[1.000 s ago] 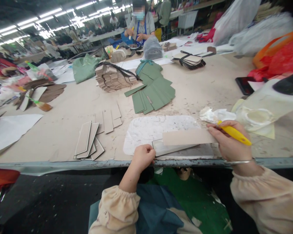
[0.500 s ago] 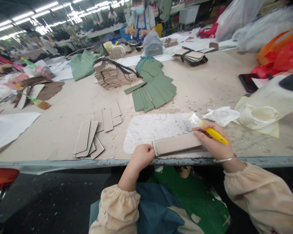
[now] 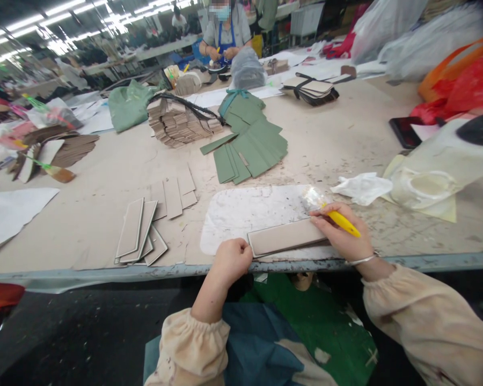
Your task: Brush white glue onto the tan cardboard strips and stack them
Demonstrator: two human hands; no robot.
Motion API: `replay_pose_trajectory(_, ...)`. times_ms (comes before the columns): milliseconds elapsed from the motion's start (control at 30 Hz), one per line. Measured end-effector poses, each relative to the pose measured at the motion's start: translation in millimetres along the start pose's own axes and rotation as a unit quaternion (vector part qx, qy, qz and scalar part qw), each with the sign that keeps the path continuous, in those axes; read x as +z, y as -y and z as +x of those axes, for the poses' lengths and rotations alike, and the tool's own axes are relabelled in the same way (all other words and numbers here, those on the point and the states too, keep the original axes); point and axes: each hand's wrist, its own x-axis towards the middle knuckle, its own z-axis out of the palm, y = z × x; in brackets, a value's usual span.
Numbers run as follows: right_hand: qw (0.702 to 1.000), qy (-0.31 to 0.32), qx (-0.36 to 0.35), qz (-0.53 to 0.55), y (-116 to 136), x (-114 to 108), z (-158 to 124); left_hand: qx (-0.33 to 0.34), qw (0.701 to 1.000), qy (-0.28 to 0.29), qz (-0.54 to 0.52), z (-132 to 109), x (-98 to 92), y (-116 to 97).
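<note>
The beige rectangular panel [image 3: 286,236] lies at lower centre of the frame, spanning between your hands. Your left hand [image 3: 231,261] pinches its left corner; your right hand [image 3: 351,240] grips the yellow-handled brush [image 3: 344,223], fingers touching the panel's right end.

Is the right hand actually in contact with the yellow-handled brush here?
Touching. The head view shows the right hand holding the yellow-handled brush, its handle resting against the hand and its bristle end sticking out beyond it.
</note>
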Motion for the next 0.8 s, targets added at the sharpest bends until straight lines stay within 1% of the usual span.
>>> replay_pose_trajectory(200,1.000,0.005,-0.004,-0.019,0,2,1,0.001,1.000,-0.025,0.003,-5,1.9,11)
replay_pose_trajectory(367,1.000,0.004,-0.009,-0.024,1,4,2,0.019,1.000,-0.013,-0.009,-6,3.8,15)
replay_pose_trajectory(600,0.999,0.005,-0.033,-0.035,-1,4,1,0.019,1.000,0.000,-0.019,-7,3.1,16)
replay_pose_trajectory(800,0.998,0.012,-0.046,-0.039,-6,4,1,0.023,0.999,-0.007,-0.028,-8,1.0,17)
